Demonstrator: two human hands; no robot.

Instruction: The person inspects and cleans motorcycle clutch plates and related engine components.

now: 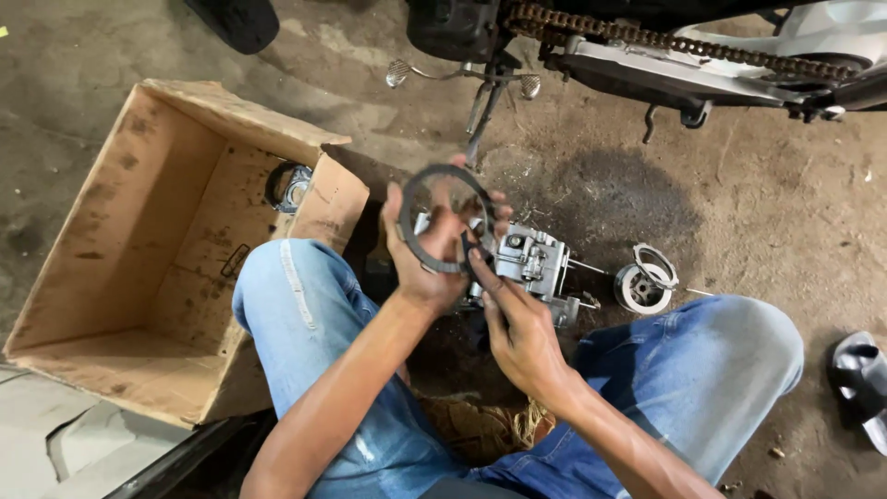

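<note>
A person squatting on an oil-stained concrete floor [758,212] holds a dark, flat ring-shaped plate [442,218] up at chest height, its open face turned toward the camera. The left hand [427,268] has its grip clenched on the ring's lower left rim, thumb across the front; the right hand [517,328] reaches up from below, its fingertips pinching the ring's lower right edge, so both hands grasp the same piece and the left carries more of it. Directly behind and just below the ring, on the floor between the knees, sits a silver engine part [536,263] with studs pointing right; a small round metal drum [645,282] lies just beside it, farther right. An open, stained cardboard box [139,259] stands to the left, touching the left knee, with a round component [294,185] at its far corner. A motorcycle's drive chain [684,42] and frame cross the top, with a kick lever [480,106] hanging near the ring's upper edge. Open floor lies to the right; the knees hem in both sides.
</note>
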